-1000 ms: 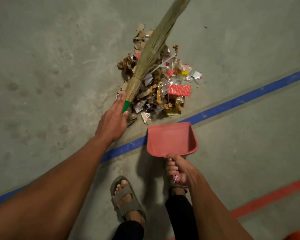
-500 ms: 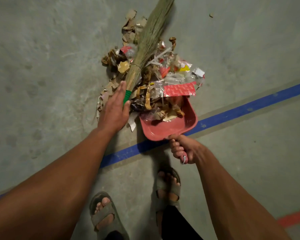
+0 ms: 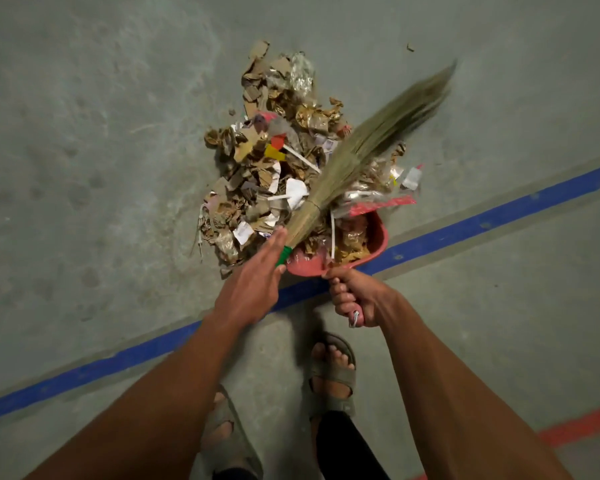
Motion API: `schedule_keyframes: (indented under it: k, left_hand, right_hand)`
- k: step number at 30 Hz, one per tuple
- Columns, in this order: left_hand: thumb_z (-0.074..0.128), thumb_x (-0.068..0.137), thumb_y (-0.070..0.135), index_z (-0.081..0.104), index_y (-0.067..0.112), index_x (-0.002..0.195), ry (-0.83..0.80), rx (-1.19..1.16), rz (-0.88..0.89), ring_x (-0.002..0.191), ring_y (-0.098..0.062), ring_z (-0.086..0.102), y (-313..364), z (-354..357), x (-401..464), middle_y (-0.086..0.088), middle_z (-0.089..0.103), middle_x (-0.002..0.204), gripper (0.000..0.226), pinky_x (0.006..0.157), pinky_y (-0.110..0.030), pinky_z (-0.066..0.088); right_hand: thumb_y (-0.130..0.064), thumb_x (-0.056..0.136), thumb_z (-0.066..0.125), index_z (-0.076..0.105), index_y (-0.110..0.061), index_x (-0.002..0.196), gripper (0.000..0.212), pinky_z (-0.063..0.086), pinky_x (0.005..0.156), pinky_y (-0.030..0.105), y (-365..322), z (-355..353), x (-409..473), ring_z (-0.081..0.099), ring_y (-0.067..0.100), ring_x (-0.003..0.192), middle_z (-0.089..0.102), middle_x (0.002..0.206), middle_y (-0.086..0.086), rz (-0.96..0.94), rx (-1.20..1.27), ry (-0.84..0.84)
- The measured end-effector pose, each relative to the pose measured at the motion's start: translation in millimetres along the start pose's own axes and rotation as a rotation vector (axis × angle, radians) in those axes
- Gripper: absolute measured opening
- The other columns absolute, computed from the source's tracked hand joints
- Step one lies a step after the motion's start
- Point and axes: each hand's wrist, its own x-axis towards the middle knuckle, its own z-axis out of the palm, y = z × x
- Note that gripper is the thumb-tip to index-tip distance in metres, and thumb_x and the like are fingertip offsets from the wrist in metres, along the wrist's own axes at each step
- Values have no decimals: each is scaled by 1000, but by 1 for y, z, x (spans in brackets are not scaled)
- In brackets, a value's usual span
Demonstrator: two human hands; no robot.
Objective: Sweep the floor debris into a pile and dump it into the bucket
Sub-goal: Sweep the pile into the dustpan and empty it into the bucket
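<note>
1. The debris pile [image 3: 284, 168] is lying on the concrete floor [image 3: 101, 150], spreading ahead of both hands, with its near right edge already spilling into the red dustpan [image 3: 378, 244].
2. The left hand [image 3: 253, 289] is gripping the broom [image 3: 354, 161] at its green handle [image 3: 284, 255]; the index finger is lying straight along the bound neck while the thumb is pressing the handle from the other side, so these fingers are grasping the broom.
3. The right hand [image 3: 355, 299] is wrapping its fingers [image 3: 340, 296] tightly around the dustpan's handle, holding the pan's mouth against the pile and just beyond the blue floor line [image 3: 499, 209].
4. The broom's long axis is running from the left fingers up and to the right, crossing over the pile; its bristle tips are blurring, which suggests a stroke is under way.
5. Most of the cardboard and wrappers are sitting ahead and left of the right fingers, outside the pan, so the coming move probably calls for dragging bristles from beyond the pile toward the pan's mouth.
6. The left hand is nearer the unswept bulk; the right hand is nearer the loaded part.
7. The bucket is not showing, so dumping seems some way off.
</note>
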Motion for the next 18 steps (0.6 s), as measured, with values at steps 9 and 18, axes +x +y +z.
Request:
schedule_keyframes:
  k: [9,18]
  left_hand:
    - [46,110,25,1,34,165,65,64,-181,144,-27,41,-11,-33,68,5,10,173,72,116,-51,36]
    - [47,109,27,0,39,165,-90,-37,-86,156,-24,23,-34,20,11,7,10,172,74,125,-54,25]
  right_hand:
    - [-16,101,57,46,-22,66,37,21,35,18,0,-4,11,25,6,42,34,58,-7,-47,-82,25]
    - [-15,103,51,41,-23,68,37,15,32,18,-3,27,19,19,4,37,27,55,-9,-123,2,-25]
